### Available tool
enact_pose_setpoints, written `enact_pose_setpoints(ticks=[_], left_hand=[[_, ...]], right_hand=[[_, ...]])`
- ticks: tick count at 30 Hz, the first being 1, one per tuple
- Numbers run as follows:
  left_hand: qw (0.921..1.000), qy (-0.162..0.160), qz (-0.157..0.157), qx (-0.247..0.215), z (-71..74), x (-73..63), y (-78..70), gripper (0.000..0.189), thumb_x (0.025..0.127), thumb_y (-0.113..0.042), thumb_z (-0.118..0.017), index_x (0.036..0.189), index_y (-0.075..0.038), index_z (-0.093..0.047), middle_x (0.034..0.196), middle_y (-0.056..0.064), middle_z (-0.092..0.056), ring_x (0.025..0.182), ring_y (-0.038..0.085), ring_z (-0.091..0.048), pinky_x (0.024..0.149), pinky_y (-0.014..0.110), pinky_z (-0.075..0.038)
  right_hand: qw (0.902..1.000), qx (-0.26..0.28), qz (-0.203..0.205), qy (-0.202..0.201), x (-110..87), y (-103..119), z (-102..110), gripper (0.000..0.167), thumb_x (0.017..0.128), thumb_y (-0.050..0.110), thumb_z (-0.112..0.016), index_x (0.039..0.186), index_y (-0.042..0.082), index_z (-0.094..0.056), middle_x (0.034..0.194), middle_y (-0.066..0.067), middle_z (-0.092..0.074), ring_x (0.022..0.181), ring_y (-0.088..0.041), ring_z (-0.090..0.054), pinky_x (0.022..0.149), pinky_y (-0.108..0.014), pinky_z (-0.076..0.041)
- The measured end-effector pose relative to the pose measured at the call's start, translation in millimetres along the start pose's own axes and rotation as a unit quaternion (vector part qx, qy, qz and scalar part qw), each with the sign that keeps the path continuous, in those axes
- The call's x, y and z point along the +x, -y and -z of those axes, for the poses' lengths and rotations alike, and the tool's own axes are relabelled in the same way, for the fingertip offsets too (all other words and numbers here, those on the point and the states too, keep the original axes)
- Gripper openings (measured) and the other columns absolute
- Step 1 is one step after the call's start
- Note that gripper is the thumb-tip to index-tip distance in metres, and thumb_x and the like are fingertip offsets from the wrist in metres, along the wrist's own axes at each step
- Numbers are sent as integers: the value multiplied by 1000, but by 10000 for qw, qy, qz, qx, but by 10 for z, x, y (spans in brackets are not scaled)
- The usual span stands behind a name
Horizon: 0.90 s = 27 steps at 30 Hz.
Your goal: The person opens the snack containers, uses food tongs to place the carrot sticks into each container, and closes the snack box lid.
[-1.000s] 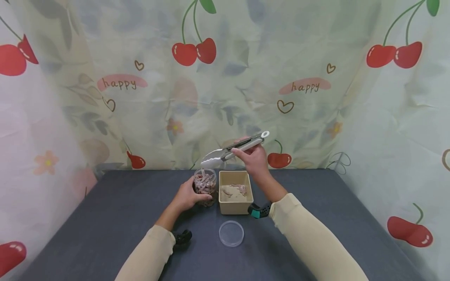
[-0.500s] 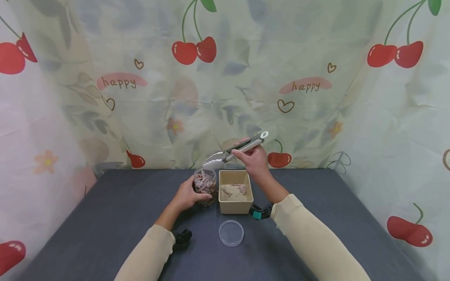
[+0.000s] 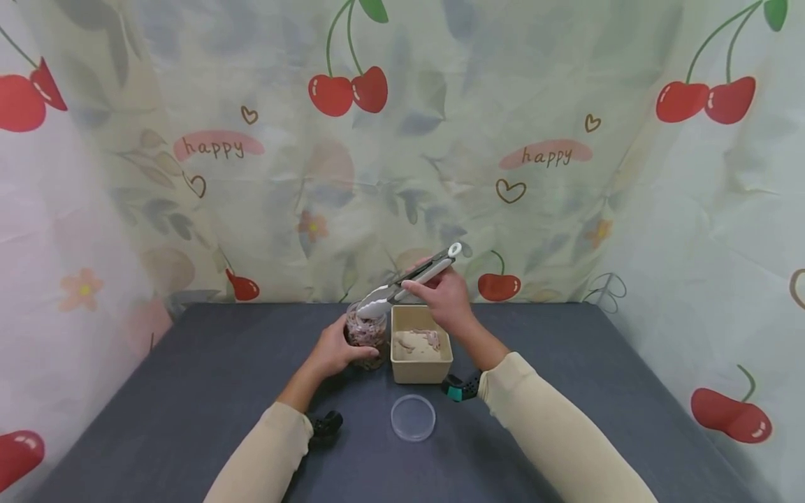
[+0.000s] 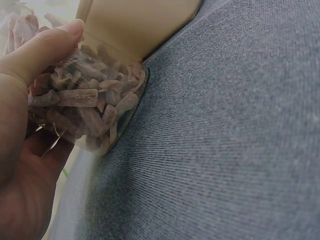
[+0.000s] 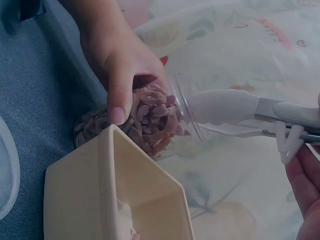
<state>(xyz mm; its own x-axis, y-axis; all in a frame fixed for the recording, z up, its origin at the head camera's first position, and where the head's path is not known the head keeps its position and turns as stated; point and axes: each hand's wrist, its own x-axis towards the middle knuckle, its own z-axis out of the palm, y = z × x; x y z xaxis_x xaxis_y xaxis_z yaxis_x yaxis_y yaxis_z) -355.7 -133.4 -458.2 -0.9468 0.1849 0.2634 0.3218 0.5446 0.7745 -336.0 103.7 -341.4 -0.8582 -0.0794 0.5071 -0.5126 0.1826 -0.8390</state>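
My left hand point(image 3: 335, 349) grips a clear jar point(image 4: 90, 140) round its side, thumb across the front. Pinkish-brown dried strips point(image 5: 155, 117) fill much of the jar, which stands on the table. In my right hand point(image 3: 445, 297) is a pair of tongs point(image 3: 409, 283) with grey-white handles, held between thumb and fingers. The scalloped tong tips point(image 5: 220, 106) reach into the jar's mouth at its rim, spread slightly apart. Right beside the jar stands a beige rectangular box point(image 3: 422, 372), with a few strips point(image 3: 430, 339) on its floor.
A round clear lid point(image 3: 413, 418) lies on the dark table point(image 3: 516, 433) in front of the box. Behind the table hangs a cherry-patterned curtain point(image 3: 402, 161), with more of it at both sides.
My right hand has moved left and down, bringing the tong tips from above the jar into its mouth. The left hand, jar, box and lid stay in place.
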Motion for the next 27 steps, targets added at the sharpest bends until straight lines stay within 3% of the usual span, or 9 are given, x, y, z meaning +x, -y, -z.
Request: enact_pose_setpoints(ticks=[4, 11, 18, 27], left_hand=[[10000, -13, -3, -26, 5, 4, -9, 84, 66, -30, -91, 133, 0, -49, 118, 16, -62, 108, 30, -57, 94, 46, -42], [10000, 19, 41, -27, -2, 2, -12, 85, 66, -30, -91, 135, -1, -49, 119, 15, -62, 108, 29, -57, 94, 45, -42], [9999, 28, 100, 48, -2, 1, -13, 83, 66, -31, -91, 132, -2, -50, 117, 15, -62, 107, 29, -57, 93, 45, -43], [9998, 68, 156, 71, -3, 3, -7, 86, 67, -34, -90, 135, -1, -48, 119, 15, -61, 108, 29, -57, 93, 46, -43]], right_hand=[[9999, 45, -63, 140, -2, 12, -8, 36, 83, 10, -78, 113, 0, -60, 105, -15, -70, 91, -22, -68, 77, -28, -53], [9992, 342, -114, 190, -89, 330, 54, 36, 83, -3, -74, 113, -12, -57, 108, -27, -66, 84, -11, -66, 75, -23, -52], [9975, 704, -57, 13, -52, 301, 119, 38, 84, -5, -72, 116, -15, -55, 112, -30, -63, 84, -5, -64, 75, -21, -50], [9944, 937, -78, -476, 52, 65, 182, 39, 82, -4, -75, 116, -9, -57, 112, -26, -64, 87, -6, -65, 77, -21, -50]])
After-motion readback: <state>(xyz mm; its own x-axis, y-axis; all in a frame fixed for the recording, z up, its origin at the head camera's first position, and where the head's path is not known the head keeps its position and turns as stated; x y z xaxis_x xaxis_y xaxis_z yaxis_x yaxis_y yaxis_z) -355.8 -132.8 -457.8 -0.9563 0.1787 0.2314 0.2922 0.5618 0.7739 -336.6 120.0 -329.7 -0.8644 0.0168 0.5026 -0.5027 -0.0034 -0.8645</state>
